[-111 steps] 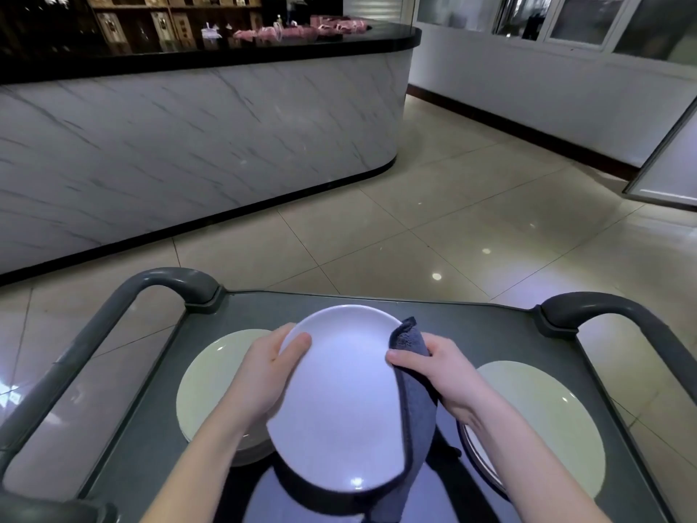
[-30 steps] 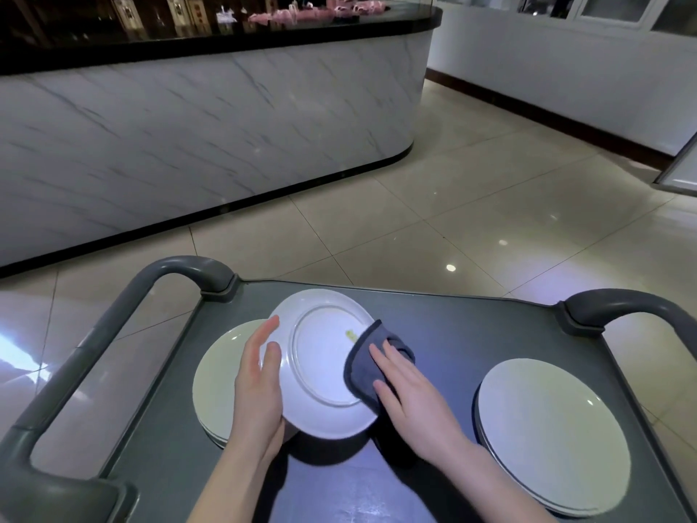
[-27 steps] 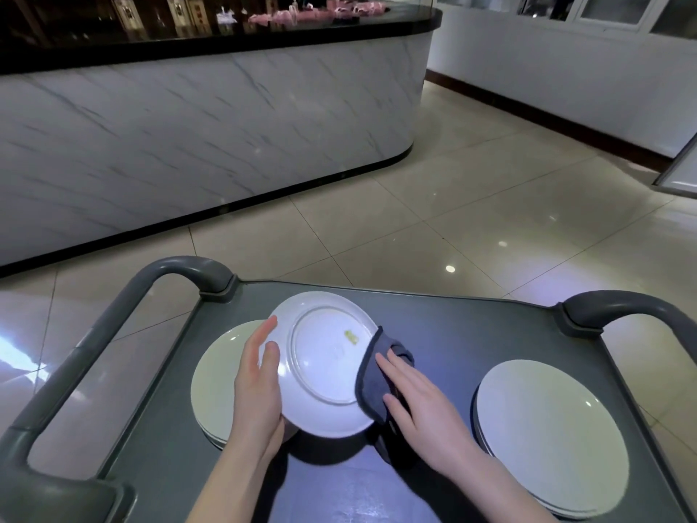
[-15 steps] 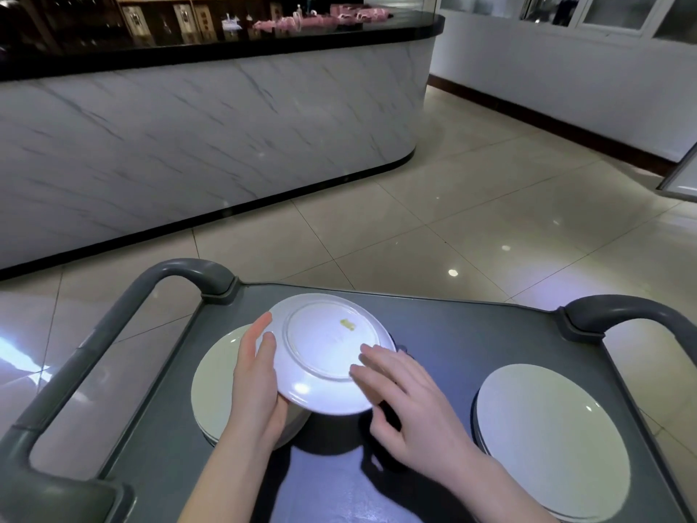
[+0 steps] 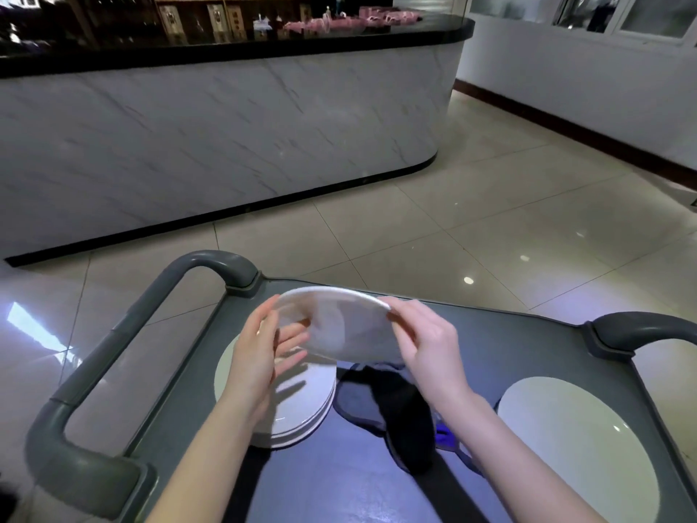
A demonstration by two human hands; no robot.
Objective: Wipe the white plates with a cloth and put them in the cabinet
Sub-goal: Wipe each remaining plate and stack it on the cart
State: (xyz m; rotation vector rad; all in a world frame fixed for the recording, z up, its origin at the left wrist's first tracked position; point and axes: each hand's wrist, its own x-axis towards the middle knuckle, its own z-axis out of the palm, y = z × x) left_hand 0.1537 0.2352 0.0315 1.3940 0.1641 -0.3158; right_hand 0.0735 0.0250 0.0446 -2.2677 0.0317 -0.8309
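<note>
Both hands grip the plate (image 5: 339, 326): left hand (image 5: 260, 356) and right hand (image 5: 426, 345) at opposite rims; hold level, clearing the stack (image 5: 301, 402)

On the cart (image 5: 528, 345), the cloth (image 5: 392, 409) lies between two plate stacks (image 5: 301, 402) (image 5: 573, 439).

Restaurant/bar: marble counter (image 5: 226, 126), plate cart (image 5: 528, 352).
</note>
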